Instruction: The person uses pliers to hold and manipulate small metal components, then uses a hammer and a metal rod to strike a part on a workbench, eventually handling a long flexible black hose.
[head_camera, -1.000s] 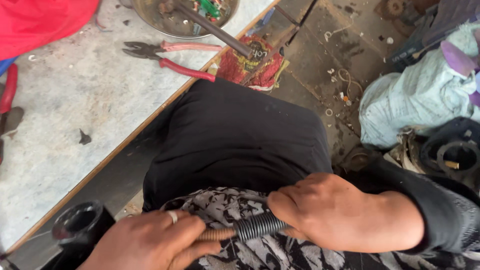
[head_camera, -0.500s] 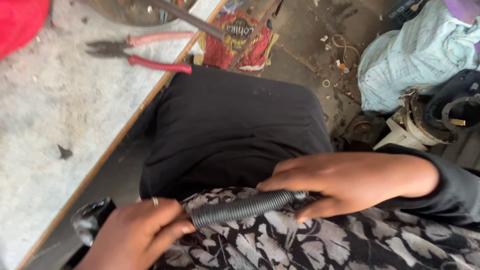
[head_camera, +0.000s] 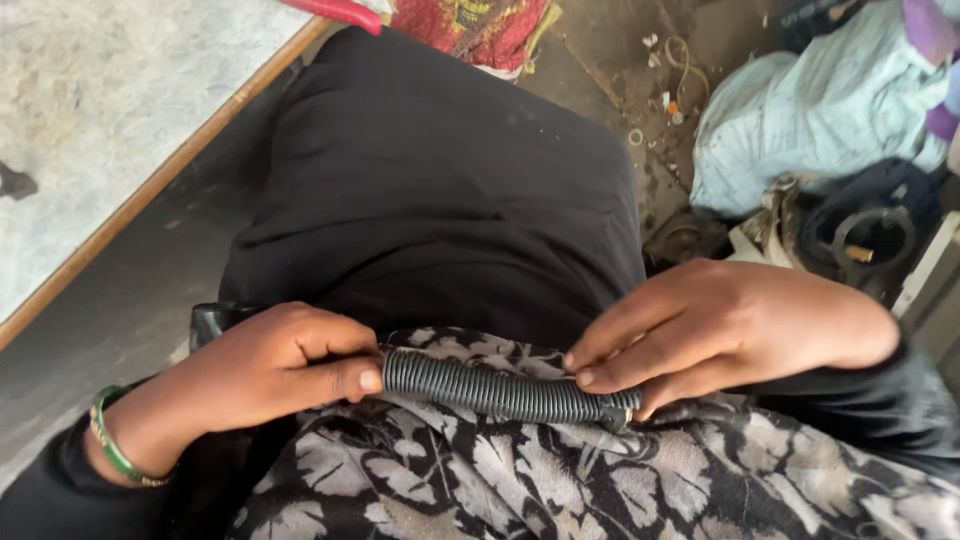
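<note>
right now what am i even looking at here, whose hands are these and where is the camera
The camera is worn on a person's head and looks down at their own lap, so the two bare hands at the bottom belong to the person filming. There is no machine here.

The left hand, with a green bangle on its wrist, grips one end of a black ribbed flexible tube. The right hand pinches the other end with its fingertips. The tube lies across the lap, on a black and white flower-patterned cloth, with black clothing above it.

At upper left is the corner of a grey table with a wooden edge. At upper right, on the dirty floor, sit a pale stuffed sack and some dark ring-shaped parts.
</note>
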